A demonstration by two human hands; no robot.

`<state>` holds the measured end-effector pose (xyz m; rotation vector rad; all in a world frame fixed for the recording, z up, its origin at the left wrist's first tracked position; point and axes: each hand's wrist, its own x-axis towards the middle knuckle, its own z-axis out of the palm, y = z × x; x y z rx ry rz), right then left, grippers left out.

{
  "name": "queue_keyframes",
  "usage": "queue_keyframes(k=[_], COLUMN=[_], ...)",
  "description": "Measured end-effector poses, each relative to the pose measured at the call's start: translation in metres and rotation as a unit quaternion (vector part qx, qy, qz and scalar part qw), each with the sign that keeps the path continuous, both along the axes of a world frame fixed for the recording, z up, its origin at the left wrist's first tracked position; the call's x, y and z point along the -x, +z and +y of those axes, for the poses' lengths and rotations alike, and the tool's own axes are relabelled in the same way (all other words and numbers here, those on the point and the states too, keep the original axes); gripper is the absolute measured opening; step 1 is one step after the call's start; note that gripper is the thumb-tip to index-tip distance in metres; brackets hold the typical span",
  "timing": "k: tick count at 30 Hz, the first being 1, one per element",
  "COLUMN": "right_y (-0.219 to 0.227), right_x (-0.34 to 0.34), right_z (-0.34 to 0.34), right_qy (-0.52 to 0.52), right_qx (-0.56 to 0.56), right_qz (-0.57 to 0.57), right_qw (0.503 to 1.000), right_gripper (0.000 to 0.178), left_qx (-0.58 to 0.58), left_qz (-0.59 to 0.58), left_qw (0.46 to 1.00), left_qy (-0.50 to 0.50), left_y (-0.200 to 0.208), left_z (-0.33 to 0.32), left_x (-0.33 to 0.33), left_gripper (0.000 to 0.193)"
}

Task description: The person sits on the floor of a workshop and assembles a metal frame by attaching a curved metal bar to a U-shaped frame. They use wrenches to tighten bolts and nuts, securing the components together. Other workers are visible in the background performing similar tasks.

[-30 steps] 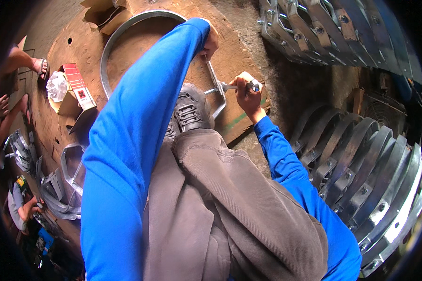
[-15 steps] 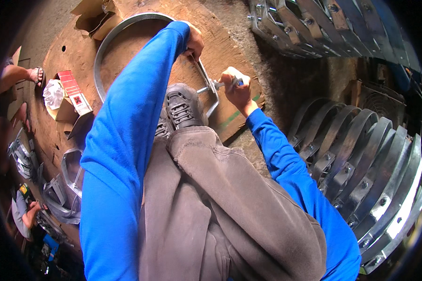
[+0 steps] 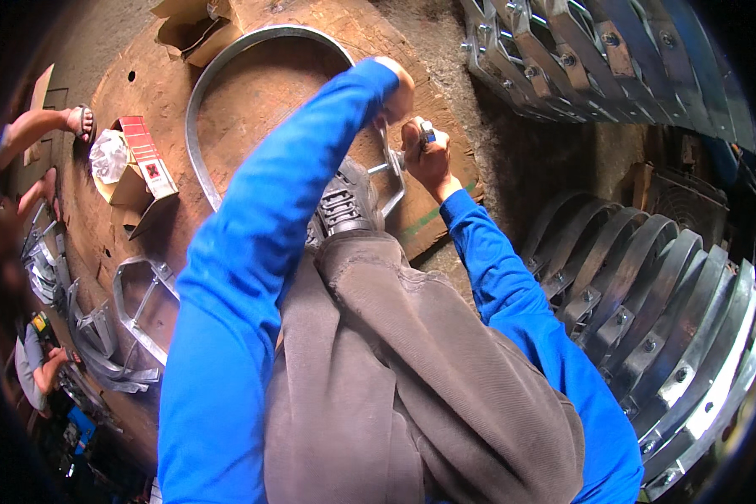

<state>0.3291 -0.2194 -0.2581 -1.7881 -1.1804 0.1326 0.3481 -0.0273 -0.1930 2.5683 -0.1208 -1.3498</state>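
A large grey metal ring clamp lies on the brown wooden board, with a bolt across its bent end plates. My shoe is beside that end, inside the ring. My right hand is closed around a shiny metal tool, which looks like a wrench, close to the bolt. Just above the end plates is my left hand. It is blurred and turned away, its fingers mostly hidden, so its grip does not show.
The wooden board carries an open red-and-white carton with a plastic bag, and a brown carton. Metal clamps are stacked at the right and upper right. More metal parts and people's feet are at the left.
The view has shifted, moving the scene right and down. My left hand has moved right along the clamp's end, closer to my right hand. The right hand has turned, showing the tool's metal end.
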Motion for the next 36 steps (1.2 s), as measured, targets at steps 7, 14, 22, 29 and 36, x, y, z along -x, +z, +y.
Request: queue_keyframes(k=[7,14,22,29,36], right_y=[-0.024,-0.011,-0.018,0.010,0.049], right_x=[-0.008,-0.003,-0.008,0.005,0.025], right_z=[-0.004,0.005,0.004,0.023,0.049], right_qy=[-0.018,-0.017,-0.026,-0.009,0.023], right_qx=[-0.030,-0.048,-0.038,-0.095,-0.189], right_qz=[-0.007,0.034,0.007,-0.087,0.082], right_qw=[0.999,0.998,0.999,0.992,0.978], right_gripper=[0.015,0.026,0.028,0.011,0.014], left_qx=[0.059,0.022,-0.019,0.044,0.086], left_qz=[-0.176,-0.301,-0.276,-0.258,-0.314], left_qw=[0.911,0.859,0.835,0.846,0.820], left_qy=[0.368,0.415,0.475,0.465,0.471], left_y=[0.032,0.033,0.033,0.030,0.010], left_z=[-0.065,-0.094,-0.177,-0.183,-0.190], left_x=[0.104,0.121,0.151,0.166,0.172], left_gripper=[0.031,0.027,0.037,0.048,0.048])
